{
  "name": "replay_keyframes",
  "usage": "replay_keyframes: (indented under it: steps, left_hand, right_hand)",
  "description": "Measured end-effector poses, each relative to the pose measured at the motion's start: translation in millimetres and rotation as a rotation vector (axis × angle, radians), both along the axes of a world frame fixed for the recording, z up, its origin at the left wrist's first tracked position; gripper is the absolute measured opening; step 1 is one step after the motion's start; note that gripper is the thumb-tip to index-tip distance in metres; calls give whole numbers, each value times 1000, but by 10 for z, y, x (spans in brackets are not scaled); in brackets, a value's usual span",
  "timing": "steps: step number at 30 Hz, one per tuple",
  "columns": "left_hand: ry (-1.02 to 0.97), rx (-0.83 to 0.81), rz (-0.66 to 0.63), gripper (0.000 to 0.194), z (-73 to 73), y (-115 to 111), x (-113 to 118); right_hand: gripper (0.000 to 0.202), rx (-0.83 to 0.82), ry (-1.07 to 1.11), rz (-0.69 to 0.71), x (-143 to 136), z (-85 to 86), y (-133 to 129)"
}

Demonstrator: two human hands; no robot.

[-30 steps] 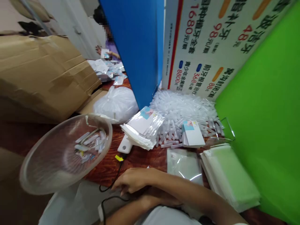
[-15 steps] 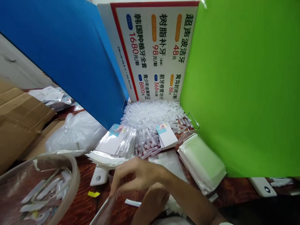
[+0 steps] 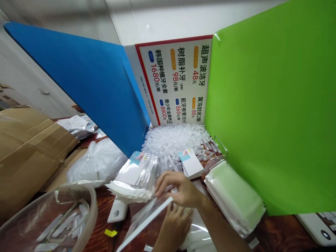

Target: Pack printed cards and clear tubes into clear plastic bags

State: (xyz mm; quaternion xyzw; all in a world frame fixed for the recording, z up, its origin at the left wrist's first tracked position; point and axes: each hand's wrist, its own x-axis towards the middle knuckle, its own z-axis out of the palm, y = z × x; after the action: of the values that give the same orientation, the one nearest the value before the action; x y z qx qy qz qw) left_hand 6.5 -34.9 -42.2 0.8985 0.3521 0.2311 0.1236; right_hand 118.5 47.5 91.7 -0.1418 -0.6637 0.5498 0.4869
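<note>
My right hand (image 3: 181,189) pinches the upper end of a clear plastic bag (image 3: 143,217) that has a white strip along one edge. The bag slants down to the left over the dark red table. Below it, my left hand (image 3: 174,224) rests by a pile of clear bags (image 3: 198,227), its fingers slightly bent and apart, nothing visible in them. Beyond the hands lie a stack of bagged white cards (image 3: 133,169), a smaller stack of cards (image 3: 191,164) and a heap of small translucent tubes (image 3: 173,140).
Blue (image 3: 86,80), printed white (image 3: 173,84) and green (image 3: 267,115) panels stand around the heap. At the left are a clear tub (image 3: 91,210), a tied plastic bag (image 3: 98,161) and a cardboard box (image 3: 34,150). A greenish-white packet stack (image 3: 236,196) lies right of the hands.
The view has tilted up, showing more wall. My right hand has moved right with the bag, now drawn out more across the table. My left hand's fingers now show, spread on the bags.
</note>
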Motion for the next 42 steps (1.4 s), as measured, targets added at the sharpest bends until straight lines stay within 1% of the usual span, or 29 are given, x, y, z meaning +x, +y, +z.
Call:
replay_keyframes:
  steps: [3,5,6,7,8,9,10,11,12,13,14,15,16,17,19,20,21,22,24,26,28,30,32,34,36,37,38,40,42]
  left_hand:
    - [-81,-80,146,31,-22,-6,-119]
    - [-190,-200,242,36,-7,-12,-168]
    - [-318,-328,319,41,15,-11,-179]
    - [-498,-498,405,48,46,-5,-182]
    - [-711,-699,476,57,86,6,-177]
    - [-923,-899,513,66,131,23,-166]
    - [-1097,-1060,512,72,177,45,-149]
    - [-1201,-1153,484,73,218,70,-128]
    - [-1246,-1187,460,69,250,96,-105]
    - [-1249,-1172,466,62,270,123,-83]
    - [-1232,-1124,506,52,278,149,-64]
    - [-1213,-1065,566,44,274,174,-50]
    - [-1200,-1015,623,39,262,197,-44]
    - [-1199,-983,668,37,248,217,-46]
    - [-1219,-971,712,39,229,248,-71]
    - [-1227,-972,719,40,230,258,-92]
    - [-1231,-972,720,40,239,264,-115]
    - [-1234,-970,721,39,253,266,-139]
    - [-1246,-952,729,39,285,260,-182]
    - [-1262,-926,753,40,307,245,-215]
    - [-1275,-904,772,40,310,227,-232]
    - [-1290,-907,771,39,309,214,-231]
    - [-1348,-932,767,39,322,211,-216]
    - [-1464,-975,753,38,360,221,-193]
    - [-1623,-1002,717,37,414,245,-172]
    - [-1699,-1003,698,37,443,262,-164]
    - [-1767,-994,687,38,470,282,-155]
    - [-1850,-957,698,40,515,323,-137]
    - [-1841,-917,721,41,546,356,-114]
  right_hand:
    - [4,-92,-51,-168,340,-76,-15]
    - [6,-151,-58,-245,529,-186,-74]
    - [7,-176,-82,-281,606,-248,-117]
    - [8,-183,-116,-323,671,-311,-166]
    - [9,-178,-171,-365,727,-371,-217]
    - [10,-159,-233,-404,774,-425,-268]
    - [13,-126,-297,-428,815,-471,-313]
    - [18,-84,-359,-433,850,-508,-350]
    - [22,-37,-413,-416,880,-535,-373]
    - [26,7,-459,-383,903,-552,-381]
    - [30,50,-500,-358,920,-560,-370]
    - [34,91,-536,-364,929,-560,-341]
    - [38,127,-571,-420,931,-554,-295]
    - [39,156,-616,-526,924,-545,-235]
    - [33,173,-767,-820,893,-533,-90]
    - [28,145,-890,-948,871,-536,-16]
    - [25,97,-1026,-1038,849,-546,53]
    - [27,43,-1154,-1085,829,-566,112]
    - [30,-34,-1322,-1095,799,-624,194]
    - [29,-67,-1361,-1081,787,-692,233]
    - [25,-91,-1332,-1103,791,-749,247]
    - [20,-97,-1255,-1155,805,-783,251]
    - [15,-95,-1080,-1203,831,-790,240]
    - [18,-141,-809,-1169,872,-767,197]
    - [25,-231,-556,-1040,934,-716,112]
    - [27,-264,-477,-957,971,-683,56]
    - [28,-276,-441,-873,1010,-649,-6]
    - [24,-240,-466,-721,1081,-590,-136]
    - [23,-234,-509,-589,1126,-567,-256]
